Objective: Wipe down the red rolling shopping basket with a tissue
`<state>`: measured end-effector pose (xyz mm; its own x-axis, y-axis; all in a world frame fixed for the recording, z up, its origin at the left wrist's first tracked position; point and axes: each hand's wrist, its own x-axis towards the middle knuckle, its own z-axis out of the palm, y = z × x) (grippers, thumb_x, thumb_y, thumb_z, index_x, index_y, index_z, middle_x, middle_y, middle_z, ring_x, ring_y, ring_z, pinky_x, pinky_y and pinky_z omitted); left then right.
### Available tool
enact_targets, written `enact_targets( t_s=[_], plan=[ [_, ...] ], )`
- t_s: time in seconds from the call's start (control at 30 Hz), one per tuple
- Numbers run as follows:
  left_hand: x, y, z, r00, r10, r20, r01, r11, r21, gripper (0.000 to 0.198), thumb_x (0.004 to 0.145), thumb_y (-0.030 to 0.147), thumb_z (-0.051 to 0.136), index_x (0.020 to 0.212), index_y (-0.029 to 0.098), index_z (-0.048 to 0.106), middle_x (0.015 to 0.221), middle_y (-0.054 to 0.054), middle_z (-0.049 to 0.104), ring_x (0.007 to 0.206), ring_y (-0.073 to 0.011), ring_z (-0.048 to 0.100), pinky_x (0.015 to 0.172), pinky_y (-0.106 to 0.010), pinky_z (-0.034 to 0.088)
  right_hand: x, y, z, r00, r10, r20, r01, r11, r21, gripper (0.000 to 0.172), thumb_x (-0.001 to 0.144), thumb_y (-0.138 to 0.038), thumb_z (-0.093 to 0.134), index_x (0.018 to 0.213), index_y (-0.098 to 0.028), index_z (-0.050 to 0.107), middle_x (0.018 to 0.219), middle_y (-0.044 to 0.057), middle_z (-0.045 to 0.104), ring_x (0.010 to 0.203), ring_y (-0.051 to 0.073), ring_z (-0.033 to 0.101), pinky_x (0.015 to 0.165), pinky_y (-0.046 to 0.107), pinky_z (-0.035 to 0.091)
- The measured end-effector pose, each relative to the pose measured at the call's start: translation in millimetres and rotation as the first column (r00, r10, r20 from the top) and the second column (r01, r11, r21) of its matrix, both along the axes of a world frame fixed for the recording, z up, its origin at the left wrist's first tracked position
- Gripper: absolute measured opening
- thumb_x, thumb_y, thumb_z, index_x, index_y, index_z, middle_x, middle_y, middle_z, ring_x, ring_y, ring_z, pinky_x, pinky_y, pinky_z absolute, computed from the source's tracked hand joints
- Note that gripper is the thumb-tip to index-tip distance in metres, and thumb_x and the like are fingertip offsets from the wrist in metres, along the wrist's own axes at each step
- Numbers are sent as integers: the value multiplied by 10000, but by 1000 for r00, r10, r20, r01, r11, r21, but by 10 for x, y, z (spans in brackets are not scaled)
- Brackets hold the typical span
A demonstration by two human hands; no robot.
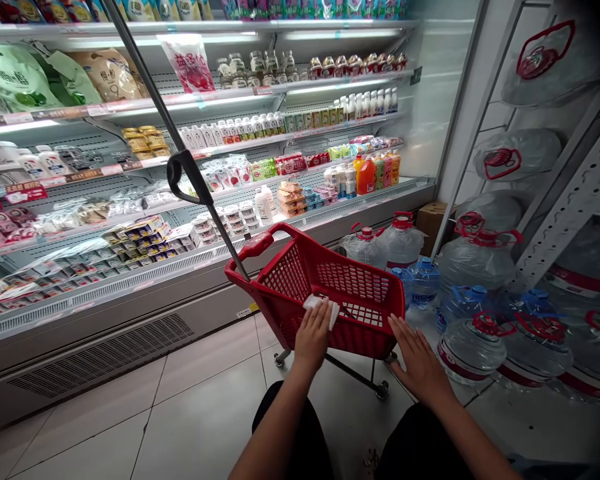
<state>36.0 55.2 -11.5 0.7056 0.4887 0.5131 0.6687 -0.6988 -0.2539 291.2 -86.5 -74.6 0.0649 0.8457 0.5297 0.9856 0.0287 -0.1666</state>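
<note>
In front of me stands a red plastic shopping cart [280,320] with an open mesh basket and a long grey pole rising from its left end. My left hand [314,333] holds a folded white wipe [333,313], paper or cloth, against the basket's near rim; its fingers lie over the wipe. At the basket's right end is my right hand [417,357], fingers stretched out and nothing in it. Its fingertips are at the corner of the rim; whether they touch it I cannot tell.
A lit refrigerated shelf [220,267] with bottles, cups and packs runs behind the cart. Large water bottles [473,347] with red handles crowd the floor at right, beside a metal rack [570,207]. A black handle [187,177] sits on the cart's pole. Tiles [200,413] cover the floor.
</note>
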Motion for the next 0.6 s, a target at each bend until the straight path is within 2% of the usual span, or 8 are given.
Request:
enact_targets(
  t_s=[0.1, 0.2, 0.27, 0.33, 0.43, 0.5, 0.6],
  plan=[
    [-123, 85, 58, 997, 71, 29, -71, 997, -17, 715, 941, 61, 409, 1639, 152, 283, 1668, -91, 366, 1549, -205, 332, 1266, -424, 334, -10, 17, -1, 999, 8, -47, -9, 1000, -26, 827, 953, -244, 413, 1680, -226, 20, 1730, 50, 230, 1580, 258, 248, 1279, 521, 264],
    [45, -11, -21, 993, 96, 61, -94, 995, -40, 666, 966, 72, 409, 1622, 130, 312, 1658, -107, 384, 1542, -226, 348, 1268, -439, 339, -71, 24, 4, 995, 12, -103, -16, 999, -33, 836, 961, -267, 436, 1680, -225, 13, 1735, 56, 212, 1586, 274, 228, 1278, 527, 271],
    [303, -174, -138, 997, 46, 54, -43, 998, -43, 634, 984, 95, 418, 1612, 113, 333, 1648, -120, 401, 1535, -240, 364, 1262, -438, 354, -108, 32, -5, 991, 20, -132, -23, 1000, -21, 863, 947, -262, 456, 1680, -220, 3, 1737, 65, 202, 1587, 287, 223, 1275, 538, 279],
    [610, -379, -269, 999, -11, 32, 12, 999, -43, 602, 1011, 148, 425, 1609, 138, 352, 1657, -86, 392, 1540, -217, 353, 1257, -387, 362, -123, 44, -29, 987, 35, -157, -36, 999, -3, 897, 927, -249, 474, 1678, -209, -15, 1741, 83, 180, 1588, 302, 213, 1268, 555, 292],
    [992, -645, -410, 991, -136, 5, 136, 991, 14, 574, 1045, 211, 403, 1609, 115, 353, 1692, -83, 310, 1555, -217, 318, 1261, -381, 340, -99, 54, -69, 978, 56, -201, -49, 998, 42, 933, 915, -249, 492, 1673, -193, -50, 1744, 114, 150, 1588, 314, 210, 1248, 567, 332],
    [1103, -726, -433, 987, -163, 6, 162, 986, 47, 575, 1060, 243, 389, 1610, 83, 341, 1704, -92, 264, 1567, -221, 287, 1269, -376, 313, -68, 42, -73, 977, 61, -204, -51, 997, 56, 936, 918, -255, 497, 1672, -191, -54, 1741, 123, 161, 1582, 308, 230, 1241, 561, 345],
    [1037, -676, -379, 974, -223, -30, 224, 973, 63, 581, 1069, 258, 378, 1623, 98, 316, 1715, -76, 221, 1578, -197, 251, 1274, -350, 281, -36, -2, -27, 991, 50, -125, -47, 998, 29, 928, 902, -222, 494, 1676, -201, -16, 1733, 107, 205, 1577, 289, 251, 1254, 546, 321]
  ],
)
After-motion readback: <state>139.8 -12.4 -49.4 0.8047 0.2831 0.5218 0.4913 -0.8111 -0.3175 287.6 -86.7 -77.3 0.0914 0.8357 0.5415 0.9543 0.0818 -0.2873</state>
